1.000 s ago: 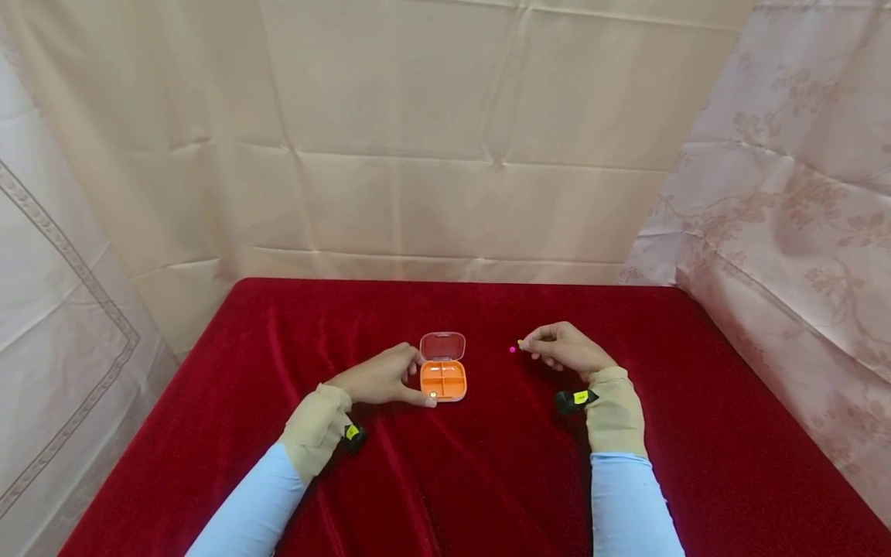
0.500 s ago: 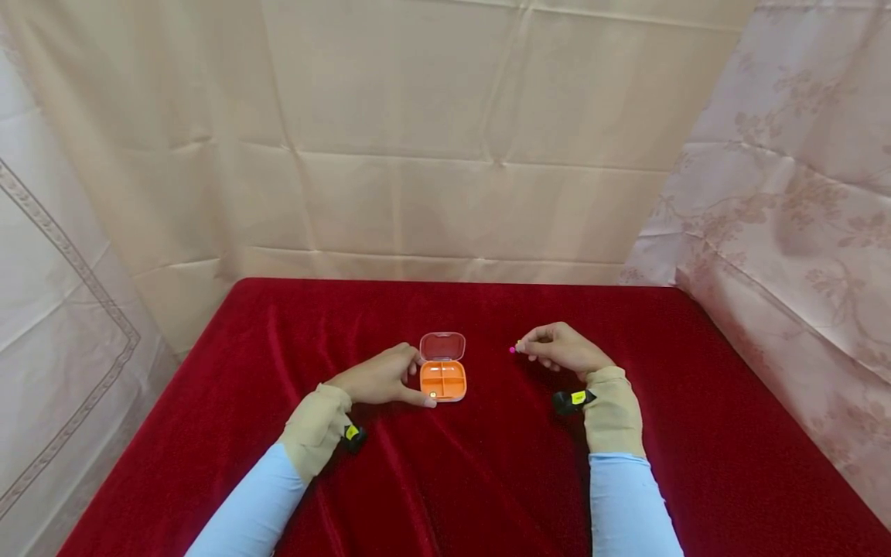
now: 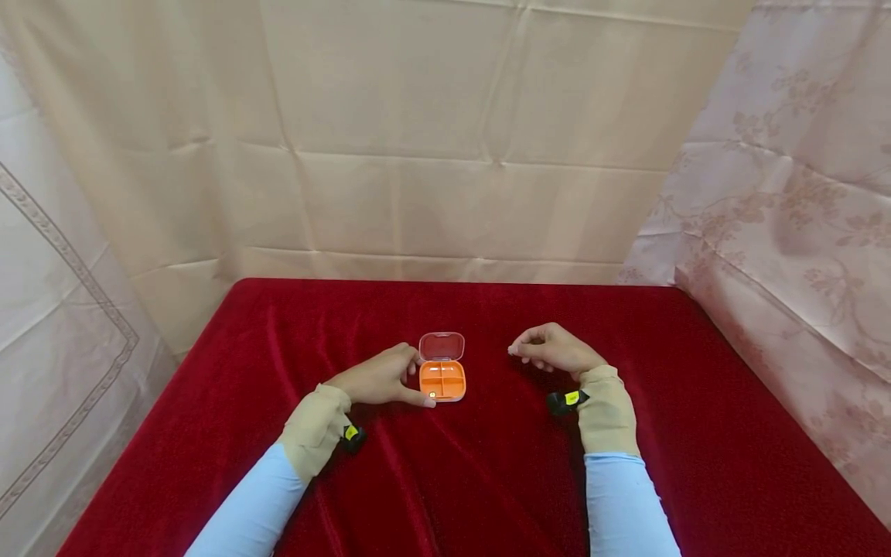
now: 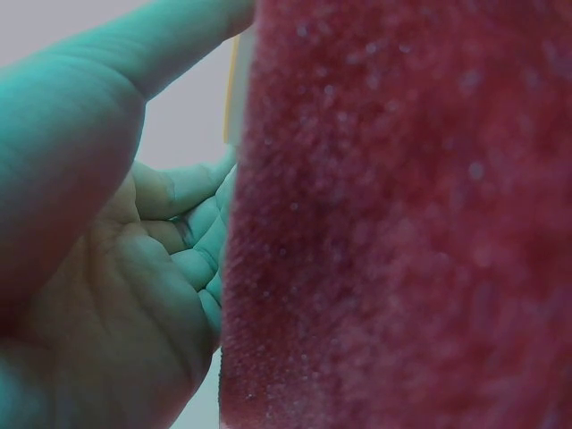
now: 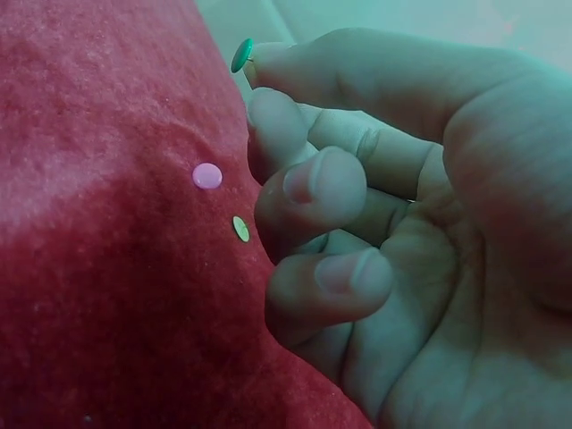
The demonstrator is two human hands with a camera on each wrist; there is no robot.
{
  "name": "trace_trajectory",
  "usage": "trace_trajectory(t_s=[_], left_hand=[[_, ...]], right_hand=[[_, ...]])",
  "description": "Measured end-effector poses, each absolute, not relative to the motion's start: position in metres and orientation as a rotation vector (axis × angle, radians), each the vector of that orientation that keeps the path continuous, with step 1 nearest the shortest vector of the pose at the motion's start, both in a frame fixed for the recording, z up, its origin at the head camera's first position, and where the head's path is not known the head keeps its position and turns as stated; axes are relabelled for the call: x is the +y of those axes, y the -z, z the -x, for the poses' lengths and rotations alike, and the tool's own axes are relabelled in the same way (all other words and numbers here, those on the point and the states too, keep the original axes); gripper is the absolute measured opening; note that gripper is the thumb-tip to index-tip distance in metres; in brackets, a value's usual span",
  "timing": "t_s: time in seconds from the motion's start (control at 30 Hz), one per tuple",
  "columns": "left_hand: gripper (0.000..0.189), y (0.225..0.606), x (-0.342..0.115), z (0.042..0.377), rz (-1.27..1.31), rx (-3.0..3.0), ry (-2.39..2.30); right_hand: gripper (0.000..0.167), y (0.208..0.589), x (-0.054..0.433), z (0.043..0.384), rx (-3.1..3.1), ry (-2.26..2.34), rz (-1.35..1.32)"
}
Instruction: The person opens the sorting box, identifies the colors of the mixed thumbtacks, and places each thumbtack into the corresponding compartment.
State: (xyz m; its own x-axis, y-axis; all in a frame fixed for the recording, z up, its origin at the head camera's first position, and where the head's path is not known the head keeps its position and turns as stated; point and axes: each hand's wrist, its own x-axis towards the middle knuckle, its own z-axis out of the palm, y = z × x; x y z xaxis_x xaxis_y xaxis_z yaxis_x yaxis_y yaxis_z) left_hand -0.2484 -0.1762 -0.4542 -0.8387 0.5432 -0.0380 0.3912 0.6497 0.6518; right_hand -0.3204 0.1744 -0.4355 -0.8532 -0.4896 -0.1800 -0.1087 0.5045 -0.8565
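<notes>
An orange pill box [image 3: 454, 381] with several compartments stands with its clear lid raised in the head view. My left hand [image 3: 381, 377] holds it at its left side, thumb at the front corner and fingers near the hinge. A small gold-coloured piece [image 3: 432, 394] lies in the front left compartment. To the right of the box, my right hand [image 3: 557, 350] pinches a green thumbtack [image 5: 242, 55] between thumb and index fingertips, its other fingers curled. Below it in the right wrist view, a pink thumbtack [image 5: 207, 176] and a yellow-green thumbtack [image 5: 241, 229] lie on the cloth.
A red velvet cloth [image 3: 487, 464] covers the table. Beige curtain [image 3: 445, 155] hangs behind the far edge, with patterned fabric [image 3: 800, 178] on the right side. Cloth fills much of the left wrist view.
My right hand has shifted slightly left, toward the pill box. The pink thumbtack, seen earlier by its fingertips, is now hidden in the head view. My left hand and the box have stayed put.
</notes>
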Motion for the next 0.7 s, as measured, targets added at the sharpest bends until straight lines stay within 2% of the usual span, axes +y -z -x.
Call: trace_trajectory(t_s=[0.7], left_hand=[[0.063, 0.4527, -0.1763, 0.247, -0.733, 2.633, -0.956]], right_hand=[[0.023, 0.4325, 0.1665, 0.3196, 2.332, 1.295, 0.511]])
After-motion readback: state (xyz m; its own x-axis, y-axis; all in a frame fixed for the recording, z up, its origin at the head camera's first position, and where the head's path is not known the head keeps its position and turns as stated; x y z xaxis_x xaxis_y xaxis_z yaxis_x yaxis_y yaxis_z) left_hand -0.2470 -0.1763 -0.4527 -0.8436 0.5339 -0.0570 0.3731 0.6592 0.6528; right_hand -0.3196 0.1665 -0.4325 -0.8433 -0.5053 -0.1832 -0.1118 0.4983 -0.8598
